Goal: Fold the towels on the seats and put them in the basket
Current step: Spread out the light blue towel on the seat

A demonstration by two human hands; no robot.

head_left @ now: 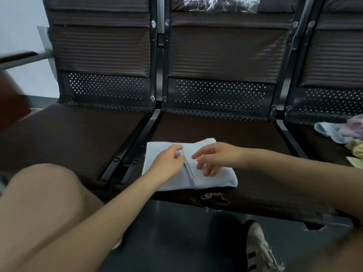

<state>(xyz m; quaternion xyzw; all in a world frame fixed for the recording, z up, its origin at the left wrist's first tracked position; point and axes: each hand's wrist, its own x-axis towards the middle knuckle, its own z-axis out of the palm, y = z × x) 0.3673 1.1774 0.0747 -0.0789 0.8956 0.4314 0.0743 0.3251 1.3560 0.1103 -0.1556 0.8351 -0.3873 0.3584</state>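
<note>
Step in hand: folding the light blue towel [189,166] on the middle seat [245,134]; it looks partly folded, with one more fold across likely left to make.
Left hand [169,160]: fingers curled together, thumb and forefinger pinched on the hemmed edge that runs across the towel's middle.
Right hand [216,157]: fingers [206,169] spread apart and pressing flat on the towel's right half, clamped on nothing.
Towel's place: directly under both sets of fingers, near the seat's front edge, just behind a torn patch [213,199] in the upholstery.
Long axis: runs left to right along the seat front, tilted a little, the right end nearer the person than the left.
Hem line: crosses the short way, from between the two hands toward the near edge.
How to do it well: keep the right palm down as an anchor, lift the pinched hem cleanly, carry it over to meet the far edge, match corners, then smooth outward from the fingers.
Risk: the soft pile may bunch at the hem if pulled unevenly.
Remaining towels [341,132]: a loose heap well to the right of the right fingers, on the next seat.
Basket: not in view.
</note>
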